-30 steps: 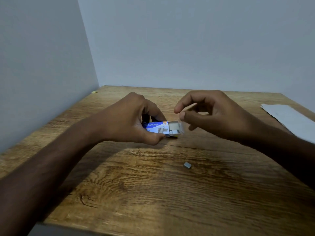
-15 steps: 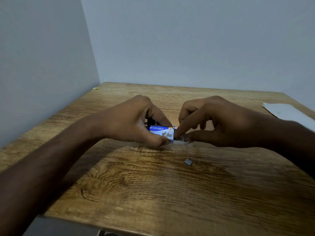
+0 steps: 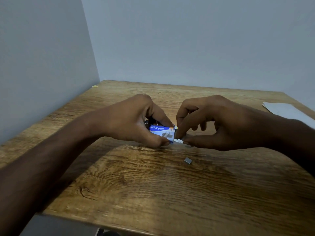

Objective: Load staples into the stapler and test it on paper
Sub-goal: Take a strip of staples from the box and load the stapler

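A: Left hand (image 3: 134, 120)?
B: Curled round the staple box (image 3: 162, 132), thumb on the near edge, fingers over the top. Firm grip. Box sits low over the worktop (image 3: 153, 193), mid-table; can't tell if it touches the wood.

A: Right hand (image 3: 221, 123)?
B: Half closed. Index fingertip (image 3: 179, 132) and thumb pinch at the box's right end, on the white tray (image 3: 178, 141) that sticks out a little from the sleeve. Other fingers bent and clear of the box.

A: Anything in the pinch besides the tray?
B: Can't tell, too small and in shadow.

A: Staples?
B: One small grey strip (image 3: 188, 160) lies loose on the worktop, just nearer the camera than the right thumb, not touched by either hand.

A: Stapler?
B: Something dark (image 3: 147, 121) shows behind the left hand, mostly hidden. Could be it; can't confirm.

A: Paper?
B: White sheet (image 3: 288, 109) at the far right edge of the worktop, well apart from both hands. Flat, partly cut off by the frame.

A: Anything else?
B: Tiny yellowish scrap (image 3: 95, 86) at the far left corner by the wall.
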